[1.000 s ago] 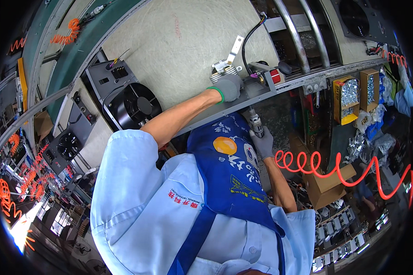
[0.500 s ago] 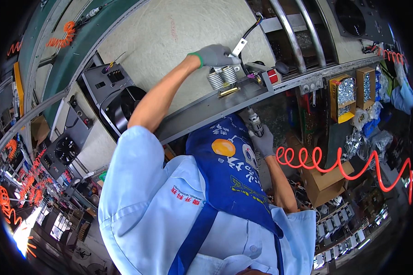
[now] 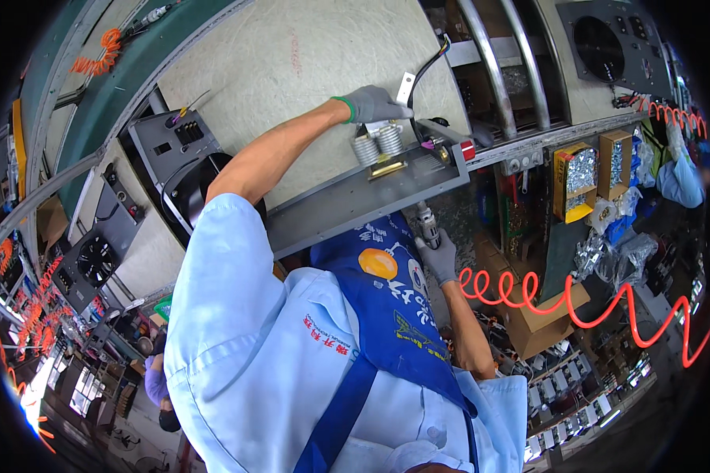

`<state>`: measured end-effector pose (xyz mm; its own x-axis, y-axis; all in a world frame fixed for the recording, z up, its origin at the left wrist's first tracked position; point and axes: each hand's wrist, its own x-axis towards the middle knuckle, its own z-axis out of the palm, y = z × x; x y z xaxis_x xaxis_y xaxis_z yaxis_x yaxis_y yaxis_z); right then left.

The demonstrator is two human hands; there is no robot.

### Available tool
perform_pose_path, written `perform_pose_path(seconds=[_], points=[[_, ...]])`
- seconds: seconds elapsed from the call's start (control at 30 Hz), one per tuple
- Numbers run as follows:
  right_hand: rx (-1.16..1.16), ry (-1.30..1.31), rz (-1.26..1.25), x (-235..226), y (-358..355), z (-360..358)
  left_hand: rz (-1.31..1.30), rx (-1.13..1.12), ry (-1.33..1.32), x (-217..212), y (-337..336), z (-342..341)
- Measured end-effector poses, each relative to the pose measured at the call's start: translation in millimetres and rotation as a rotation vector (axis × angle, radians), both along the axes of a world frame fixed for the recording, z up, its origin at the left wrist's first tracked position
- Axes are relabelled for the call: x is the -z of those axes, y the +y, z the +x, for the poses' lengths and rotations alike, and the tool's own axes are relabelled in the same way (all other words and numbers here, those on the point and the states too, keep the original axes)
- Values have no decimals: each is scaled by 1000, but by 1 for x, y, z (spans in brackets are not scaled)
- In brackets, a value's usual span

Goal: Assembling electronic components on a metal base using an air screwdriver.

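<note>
Unit looks partway built: small red rectangular block (image 3: 467, 150) already in place at the right end of the long grey metal channel (image 3: 331, 206) on the pale, scuffed surface (image 3: 276, 63), with 2 silvery ribbed cylinders (image 3: 389, 140) by the channel's far edge, whether fastened cannot be told. Left hand (image 3: 373, 105), grey-gloved and green-cuffed, is just above the cylinders, fingers bent, its hold unclear; right hand (image 3: 438, 256), also grey-gloved, has its grip closed round a silvery cylindrical power tool (image 3: 428, 226) near the channel's near edge, seemingly driving nothing, remaining work unclear.
</note>
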<state>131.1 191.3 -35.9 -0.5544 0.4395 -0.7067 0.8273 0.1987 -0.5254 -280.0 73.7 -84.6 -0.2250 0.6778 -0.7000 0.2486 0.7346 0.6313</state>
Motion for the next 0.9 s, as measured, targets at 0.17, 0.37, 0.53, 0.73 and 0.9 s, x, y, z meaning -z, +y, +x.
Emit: perform_pose_path(seconds=[0.17,0.37,0.53,0.73,0.9], points=[[5,-3,13,1,-7,3,-127,-71,-150,-7,3,1],[-1,12,21,2,-8,4,-358,-143,-223,-10,16,-7],[-5,-30,28,3,-7,5,-419,-112,-107,-18,24,-11],[-11,-4,18,3,-4,6,-410,-170,-123,-10,26,-10],[-47,-17,45,3,-1,4,-373,-182,-99,-4,24,-10]])
